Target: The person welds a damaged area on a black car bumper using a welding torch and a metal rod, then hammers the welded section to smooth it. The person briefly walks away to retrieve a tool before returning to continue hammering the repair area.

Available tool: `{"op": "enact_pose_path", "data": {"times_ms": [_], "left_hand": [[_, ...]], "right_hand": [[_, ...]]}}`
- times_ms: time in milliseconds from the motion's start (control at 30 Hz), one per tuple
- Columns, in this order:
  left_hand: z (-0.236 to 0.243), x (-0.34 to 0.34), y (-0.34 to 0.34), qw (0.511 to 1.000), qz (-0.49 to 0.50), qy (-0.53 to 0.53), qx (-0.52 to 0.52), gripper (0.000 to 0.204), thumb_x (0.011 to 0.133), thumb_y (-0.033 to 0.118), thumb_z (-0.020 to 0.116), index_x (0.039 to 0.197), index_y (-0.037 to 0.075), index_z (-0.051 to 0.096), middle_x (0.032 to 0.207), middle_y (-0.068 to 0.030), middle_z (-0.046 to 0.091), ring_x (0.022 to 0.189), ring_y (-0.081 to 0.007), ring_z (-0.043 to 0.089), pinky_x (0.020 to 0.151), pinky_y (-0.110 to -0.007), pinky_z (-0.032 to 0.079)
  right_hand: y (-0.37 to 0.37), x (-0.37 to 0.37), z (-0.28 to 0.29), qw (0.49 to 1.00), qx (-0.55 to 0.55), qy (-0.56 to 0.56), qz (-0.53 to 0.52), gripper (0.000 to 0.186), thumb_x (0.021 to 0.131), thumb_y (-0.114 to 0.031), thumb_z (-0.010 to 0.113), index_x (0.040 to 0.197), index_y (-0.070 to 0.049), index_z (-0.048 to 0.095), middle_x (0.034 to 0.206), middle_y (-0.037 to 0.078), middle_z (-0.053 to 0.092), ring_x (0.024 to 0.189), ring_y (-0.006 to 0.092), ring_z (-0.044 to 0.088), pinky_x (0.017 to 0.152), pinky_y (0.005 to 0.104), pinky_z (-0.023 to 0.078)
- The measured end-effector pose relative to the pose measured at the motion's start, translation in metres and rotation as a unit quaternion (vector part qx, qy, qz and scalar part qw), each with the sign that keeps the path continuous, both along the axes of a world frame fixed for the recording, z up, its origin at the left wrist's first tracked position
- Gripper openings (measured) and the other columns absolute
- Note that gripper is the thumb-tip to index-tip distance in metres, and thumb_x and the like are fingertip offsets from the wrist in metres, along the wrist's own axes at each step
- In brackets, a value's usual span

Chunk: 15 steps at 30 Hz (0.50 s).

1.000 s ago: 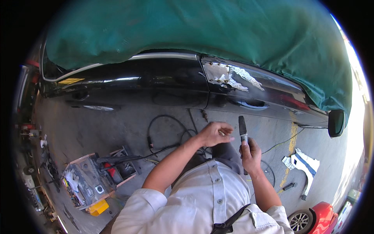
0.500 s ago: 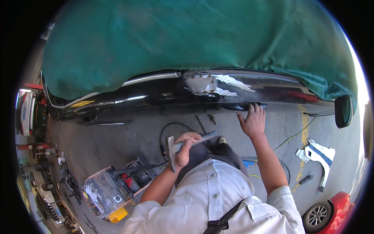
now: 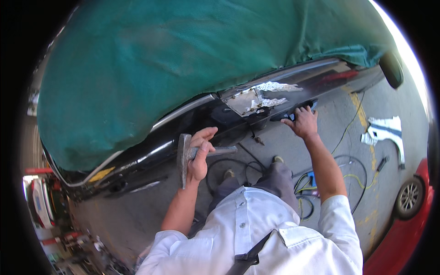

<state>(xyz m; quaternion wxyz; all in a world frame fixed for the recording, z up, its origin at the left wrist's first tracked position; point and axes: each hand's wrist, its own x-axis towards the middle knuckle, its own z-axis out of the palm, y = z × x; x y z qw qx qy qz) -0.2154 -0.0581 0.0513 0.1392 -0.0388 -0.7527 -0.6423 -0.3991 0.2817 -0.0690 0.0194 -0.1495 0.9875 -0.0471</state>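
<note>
My left hand is closed around the handle of a metal hammer. Its long head stands on the hand's left, and the handle points right, with the fingertips partly lifted. The fingers of my right hand curl over the door handle of a black car. Just above and left of it, a bare metal patch with brown spots along its edges sits in the door panel. Ragged silvery areas spread to its right.
A green cover drapes over the car, whose side mirror sticks out at right. Hoses and cables cross the grey floor around my feet. A white fender panel lies at right, near a red car.
The view has turned, so the car's side now slants up to the right. My left hand with the hammer has come closer to the car. My right hand stays at the door handle.
</note>
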Motion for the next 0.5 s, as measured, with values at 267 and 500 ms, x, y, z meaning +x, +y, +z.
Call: {"op": "enact_pose_path", "data": {"times_ms": [267,500], "left_hand": [[0.005,-0.127,-0.1,0.956,-0.221,-0.193,-0.002,0.04,0.107,0.027,0.045,0.097,-0.002,0.071,0.137,-0.0193,0.061,0.13,-0.029,0.054,0.115,-0.041,0.036],[-0.023,-0.155,-0.064,0.885,-0.308,-0.207,0.281,0.035,0.106,0.028,0.051,0.112,-0.003,0.066,0.112,-0.0099,0.067,0.113,-0.0192,0.058,0.108,-0.035,0.038]], "right_hand": [[-0.016,0.005,0.017,0.997,0.034,-0.059,-0.044,0.073,0.08,-0.066,0.074,0.121,-0.007,0.067,0.128,0.011,0.064,0.133,0.0326,0.049,0.109,0.0494,0.039],[-0.024,0.01,0.011,0.992,0.052,-0.067,-0.094,0.069,0.079,-0.059,0.079,0.126,-0.009,0.068,0.129,0.007,0.064,0.139,0.0302,0.047,0.111,0.0462,0.039]]}}
